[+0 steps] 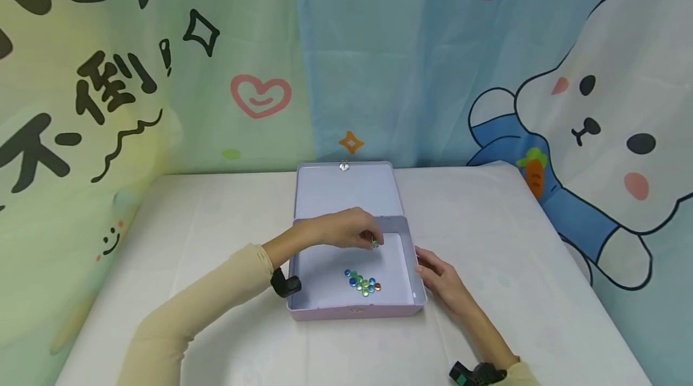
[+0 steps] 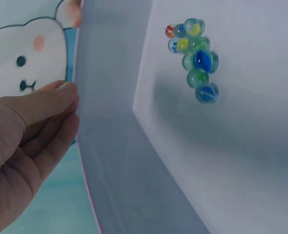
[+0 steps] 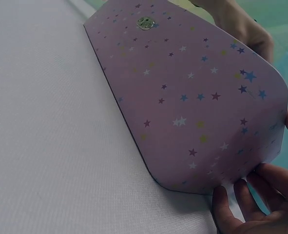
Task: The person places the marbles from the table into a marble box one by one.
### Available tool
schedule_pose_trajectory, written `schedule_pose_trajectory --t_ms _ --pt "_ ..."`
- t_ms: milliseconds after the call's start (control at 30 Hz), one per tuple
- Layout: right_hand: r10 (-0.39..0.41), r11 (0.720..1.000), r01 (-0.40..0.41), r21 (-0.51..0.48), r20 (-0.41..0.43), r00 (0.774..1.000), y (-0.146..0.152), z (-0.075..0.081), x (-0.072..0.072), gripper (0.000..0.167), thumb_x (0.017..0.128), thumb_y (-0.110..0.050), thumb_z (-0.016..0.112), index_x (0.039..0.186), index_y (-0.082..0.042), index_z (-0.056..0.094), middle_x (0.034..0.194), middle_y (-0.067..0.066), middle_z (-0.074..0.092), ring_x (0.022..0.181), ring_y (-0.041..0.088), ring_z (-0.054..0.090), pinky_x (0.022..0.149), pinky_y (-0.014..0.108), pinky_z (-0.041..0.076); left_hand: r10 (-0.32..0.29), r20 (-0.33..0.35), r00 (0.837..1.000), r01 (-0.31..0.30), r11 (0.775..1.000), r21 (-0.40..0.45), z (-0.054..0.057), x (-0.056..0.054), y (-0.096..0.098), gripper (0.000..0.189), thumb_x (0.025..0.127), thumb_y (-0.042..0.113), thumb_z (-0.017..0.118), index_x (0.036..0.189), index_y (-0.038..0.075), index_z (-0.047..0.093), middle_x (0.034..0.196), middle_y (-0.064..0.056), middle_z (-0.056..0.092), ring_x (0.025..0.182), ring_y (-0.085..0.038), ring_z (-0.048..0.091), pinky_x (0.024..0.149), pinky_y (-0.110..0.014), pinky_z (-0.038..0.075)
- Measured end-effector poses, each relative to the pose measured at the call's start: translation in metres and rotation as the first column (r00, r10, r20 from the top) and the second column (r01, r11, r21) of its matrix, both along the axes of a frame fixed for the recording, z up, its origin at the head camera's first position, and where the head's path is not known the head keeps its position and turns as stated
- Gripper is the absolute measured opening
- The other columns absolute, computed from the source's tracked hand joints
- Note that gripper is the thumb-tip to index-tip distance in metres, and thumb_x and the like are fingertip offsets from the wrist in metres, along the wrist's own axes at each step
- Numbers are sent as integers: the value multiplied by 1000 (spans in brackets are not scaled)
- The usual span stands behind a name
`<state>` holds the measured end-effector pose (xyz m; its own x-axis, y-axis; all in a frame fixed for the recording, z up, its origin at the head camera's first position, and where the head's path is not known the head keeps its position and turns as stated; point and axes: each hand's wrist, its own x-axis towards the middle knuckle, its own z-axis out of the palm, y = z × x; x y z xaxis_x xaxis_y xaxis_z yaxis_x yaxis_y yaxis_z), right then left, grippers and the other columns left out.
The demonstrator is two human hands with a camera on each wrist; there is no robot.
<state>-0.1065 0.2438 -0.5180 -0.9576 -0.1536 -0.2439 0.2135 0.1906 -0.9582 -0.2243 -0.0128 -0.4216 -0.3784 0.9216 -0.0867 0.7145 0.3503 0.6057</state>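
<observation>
An open lilac tin box with a star print lies on the table, its lid laid back. My left hand is above the inside of the box, pinching a greenish glass marble between thumb and fingertips. In the left wrist view those fingertips hide the marble. Several glass marbles, blue, green, yellow and red, sit in a cluster on the box floor. My right hand grips the right side of the box, thumb near the rim and other fingers along the lower edge.
A white cloth covers the table under the box. A metal clasp is on the front wall of the box, and its catch on the lid edge. Behind the table hangs a printed curtain.
</observation>
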Motion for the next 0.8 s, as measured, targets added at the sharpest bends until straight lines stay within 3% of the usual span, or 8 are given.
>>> schedule_pose_trajectory --t_ms 367,600,800 --pt "22 1000 -22 -11 -16 1000 1 1 -2 55 99 -16 51 147 3 34 147 29 39 110 -10 51 92 13 45 -121 -1 993 120 987 -104 -16 -3 43 20 90 10 68 110 5 71 105 -2 72 88 -4 61 80 -9 49" --pt "35 998 -36 -42 -27 999 1 -1 -1 54 99 -14 51 147 5 34 148 30 37 110 -12 51 92 12 45 -198 -1 980 195 967 -163 -28 3 57 21 90 12 69 110 8 72 104 1 71 87 -2 60 79 -7 47" --pt "29 996 -31 -81 -25 999 -1 -3 -1 55 98 -13 50 147 6 33 147 32 36 111 -9 52 92 11 46 -224 23 974 223 947 -231 -39 12 63 20 87 12 72 106 9 73 100 2 71 84 -2 58 76 -8 46"
